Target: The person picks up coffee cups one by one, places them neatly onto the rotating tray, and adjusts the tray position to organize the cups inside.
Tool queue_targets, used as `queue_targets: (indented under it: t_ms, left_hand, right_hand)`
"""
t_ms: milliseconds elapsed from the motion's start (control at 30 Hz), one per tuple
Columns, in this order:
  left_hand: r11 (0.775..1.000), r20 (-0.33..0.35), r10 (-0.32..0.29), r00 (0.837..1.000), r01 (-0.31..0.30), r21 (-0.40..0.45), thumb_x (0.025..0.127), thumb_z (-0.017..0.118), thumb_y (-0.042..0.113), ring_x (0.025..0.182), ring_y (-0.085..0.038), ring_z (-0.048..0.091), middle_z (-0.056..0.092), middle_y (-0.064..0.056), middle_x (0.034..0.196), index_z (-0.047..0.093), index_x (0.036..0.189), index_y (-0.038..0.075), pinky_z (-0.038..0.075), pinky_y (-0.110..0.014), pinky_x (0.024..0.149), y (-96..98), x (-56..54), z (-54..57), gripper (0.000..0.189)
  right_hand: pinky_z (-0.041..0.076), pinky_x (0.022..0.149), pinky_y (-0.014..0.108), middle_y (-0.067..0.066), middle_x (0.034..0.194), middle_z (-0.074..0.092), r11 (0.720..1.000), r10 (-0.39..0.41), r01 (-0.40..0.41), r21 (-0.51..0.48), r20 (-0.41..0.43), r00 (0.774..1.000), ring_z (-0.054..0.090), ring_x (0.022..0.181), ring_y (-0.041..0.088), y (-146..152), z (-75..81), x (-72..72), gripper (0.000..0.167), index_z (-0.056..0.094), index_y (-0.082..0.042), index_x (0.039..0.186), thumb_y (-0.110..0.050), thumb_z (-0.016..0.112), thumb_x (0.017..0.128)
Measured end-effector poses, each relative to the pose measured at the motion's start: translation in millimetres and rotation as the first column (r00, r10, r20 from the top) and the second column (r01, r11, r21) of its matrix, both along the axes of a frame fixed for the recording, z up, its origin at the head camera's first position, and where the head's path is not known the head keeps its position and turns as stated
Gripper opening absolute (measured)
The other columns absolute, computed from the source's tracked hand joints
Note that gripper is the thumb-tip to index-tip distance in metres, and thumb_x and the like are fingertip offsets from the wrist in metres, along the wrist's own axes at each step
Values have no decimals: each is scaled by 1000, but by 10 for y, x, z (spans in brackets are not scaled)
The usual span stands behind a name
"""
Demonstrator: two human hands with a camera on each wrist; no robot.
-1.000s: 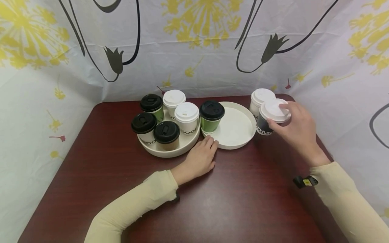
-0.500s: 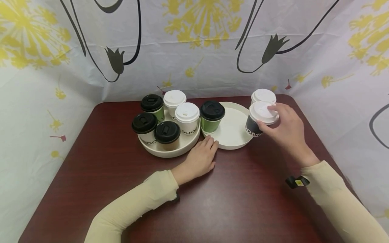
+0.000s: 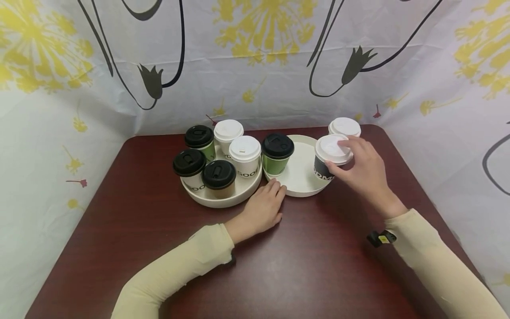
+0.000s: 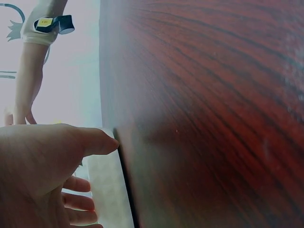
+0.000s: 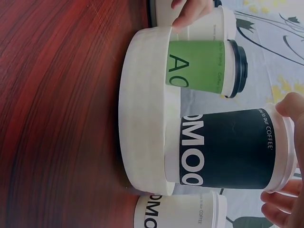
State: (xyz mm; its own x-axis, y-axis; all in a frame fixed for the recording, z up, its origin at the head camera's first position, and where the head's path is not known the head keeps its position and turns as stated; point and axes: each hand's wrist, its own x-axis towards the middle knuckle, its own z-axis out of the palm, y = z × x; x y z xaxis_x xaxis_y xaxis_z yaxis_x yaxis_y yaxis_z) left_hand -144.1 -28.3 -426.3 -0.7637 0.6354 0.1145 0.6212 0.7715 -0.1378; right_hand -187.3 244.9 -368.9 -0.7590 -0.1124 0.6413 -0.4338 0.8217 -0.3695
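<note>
My right hand [image 3: 364, 170] grips a dark paper coffee cup [image 5: 228, 149] by its white lid [image 3: 331, 148], thumb on one side and fingers on the other. This cup is upright over the right side of the right-hand round tray [image 3: 300, 177]; in the right wrist view its base is near the rim, and contact is unclear. A green cup [image 3: 276, 164] with a black lid stands at that tray's left side. My left hand [image 3: 260, 206] touches the tray's front left edge with extended fingers and holds nothing.
To the left, another round tray [image 3: 217, 203] carries several lidded cups, including a brown one [image 3: 223, 191] and a white one [image 3: 247, 167]. A white cup [image 3: 344, 126] stands on the table [image 3: 303, 261] behind the held cup. Printed cloth [image 3: 271, 102] hangs around the table.
My right hand has carried the dark cup leftward, from beside the white cup to over the right-hand tray. My left hand has stayed in place.
</note>
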Motion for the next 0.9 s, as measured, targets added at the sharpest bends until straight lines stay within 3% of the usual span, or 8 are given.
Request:
queue_targets:
  t_ms: [400, 900]
  left_hand:
    - [1000, 1, -1, 1000, 1, 12, 84, 72, 44, 140, -28, 46, 51, -11, 131, 46, 137, 6, 47, -36, 108, 12, 6, -31, 71]
    - [1000, -5, 5, 1000, -5, 5, 83, 73, 45, 140, -28, 46, 51, -11, 132, 46, 138, 6, 47, -36, 107, 9, 12, -9, 72]
  right_hand:
    - [48, 80, 51, 15, 118, 64, 997, 56, -57, 45, 36, 998, 58, 107, 33, -123, -102, 19, 55, 64, -5, 113, -31, 85, 70]
    - [50, 85, 51, 16, 123, 63, 994, 80, -84, 64, 53, 995, 59, 111, 33, -164, -242, 49, 58, 64, -6, 114, -36, 85, 70]
